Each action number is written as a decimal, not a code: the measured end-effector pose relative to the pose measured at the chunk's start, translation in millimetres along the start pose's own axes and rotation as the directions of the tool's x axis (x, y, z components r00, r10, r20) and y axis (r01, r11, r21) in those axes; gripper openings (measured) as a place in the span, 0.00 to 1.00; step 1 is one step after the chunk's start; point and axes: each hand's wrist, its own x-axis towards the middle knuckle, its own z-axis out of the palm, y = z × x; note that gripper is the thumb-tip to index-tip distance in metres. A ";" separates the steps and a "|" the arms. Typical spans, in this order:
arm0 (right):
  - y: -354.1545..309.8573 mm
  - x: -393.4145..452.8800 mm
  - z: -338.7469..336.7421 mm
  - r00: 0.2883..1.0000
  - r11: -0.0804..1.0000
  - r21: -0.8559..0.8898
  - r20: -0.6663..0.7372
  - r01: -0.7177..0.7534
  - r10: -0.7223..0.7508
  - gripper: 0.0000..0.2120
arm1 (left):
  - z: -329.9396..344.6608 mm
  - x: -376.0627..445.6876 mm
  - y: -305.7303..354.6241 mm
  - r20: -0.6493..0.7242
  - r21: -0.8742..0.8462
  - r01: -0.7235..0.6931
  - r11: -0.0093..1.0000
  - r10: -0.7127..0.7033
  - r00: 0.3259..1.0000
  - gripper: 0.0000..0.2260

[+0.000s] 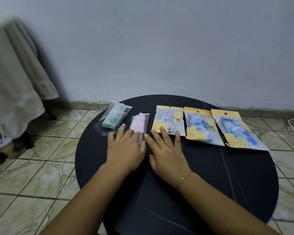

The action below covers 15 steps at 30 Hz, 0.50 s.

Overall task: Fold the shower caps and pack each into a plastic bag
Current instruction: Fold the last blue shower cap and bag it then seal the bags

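Head view: both hands (left (126,146), right (166,150)) flat, fingers straight, on packed bags.

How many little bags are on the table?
5, in a row: a green one far left, a pink one under the left hand, then three with yellow tops going right. None look hidden.
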 end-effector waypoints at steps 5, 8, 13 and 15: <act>2.8 -21.7 -8.8 0.995 0.986 0.136 0.029 0.092 -0.097 0.28 | -11.9 -36.4 0.1 0.038 -0.056 -0.119 0.991 0.121 0.992 0.18; 3.8 -37.2 -17.1 0.987 0.956 0.262 0.060 0.131 -0.152 0.28 | -21.4 -50.5 -4.1 0.021 -0.116 -0.154 0.981 0.158 0.987 0.18; 8.1 -62.7 -33.4 0.977 0.930 0.323 0.054 0.176 -0.204 0.22 | -23.0 -67.8 -15.9 0.030 -0.167 -0.285 0.944 0.293 0.956 0.19; 11.2 -73.7 -40.2 0.973 0.927 0.316 0.043 0.201 -0.226 0.19 | -21.7 -76.3 -16.2 0.036 -0.209 -0.338 0.918 0.353 0.935 0.23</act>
